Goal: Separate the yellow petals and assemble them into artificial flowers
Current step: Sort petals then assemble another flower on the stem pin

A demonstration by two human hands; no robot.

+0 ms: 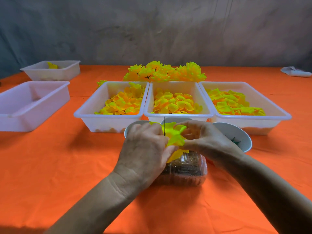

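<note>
Near the counter's front edge, the left hand and right hand both pinch a yellow petal on a thin black spike. It should slide down slowly and straight, so it does not tear.

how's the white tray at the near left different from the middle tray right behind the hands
The near-left tray shows no petals inside, while the middle tray holds a heap of yellow-orange petals. The near-left tray stands alone, apart from the others; the middle tray sits tightly between two more petal-filled trays. Both are white, rectangular plastic trays resting upright on the orange tablecloth.
</note>
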